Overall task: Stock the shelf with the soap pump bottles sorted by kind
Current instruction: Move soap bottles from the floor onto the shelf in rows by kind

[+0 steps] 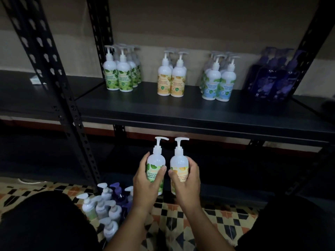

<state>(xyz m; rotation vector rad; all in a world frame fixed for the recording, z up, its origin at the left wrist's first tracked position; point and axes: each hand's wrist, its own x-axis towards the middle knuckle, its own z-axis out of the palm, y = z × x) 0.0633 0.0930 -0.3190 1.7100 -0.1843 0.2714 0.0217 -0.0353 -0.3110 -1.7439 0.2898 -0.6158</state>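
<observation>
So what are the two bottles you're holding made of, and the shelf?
The green-label bottle and the orange-label bottle look like smooth, glossy white plastic: light shines off their rounded shoulders and moulded pumps. The shelf looks like dark board with a matt finish on black punched metal posts, though the dim light leaves that uncertain.

The room is dim, with the light strongest on the middle of the dark shelf board (pixel 181 107) and fading toward the edges. A black metal rack frames the view: slotted uprights, one post (pixel 54 84) slanting down the left, another (pixel 101 24) behind it, a third (pixel 311 38) at the right. A lower shelf level (pixel 235 171) sits in deep shadow. Behind the rack runs a plain beige wall (pixel 199 24), with a reddish strip (pixel 36 124) low along its base. The floor (pixel 213 220) is tiled in a chequered pattern of black, cream and orange. A small pale scrap (pixel 35 80) lies on a dark surface at far left.
</observation>
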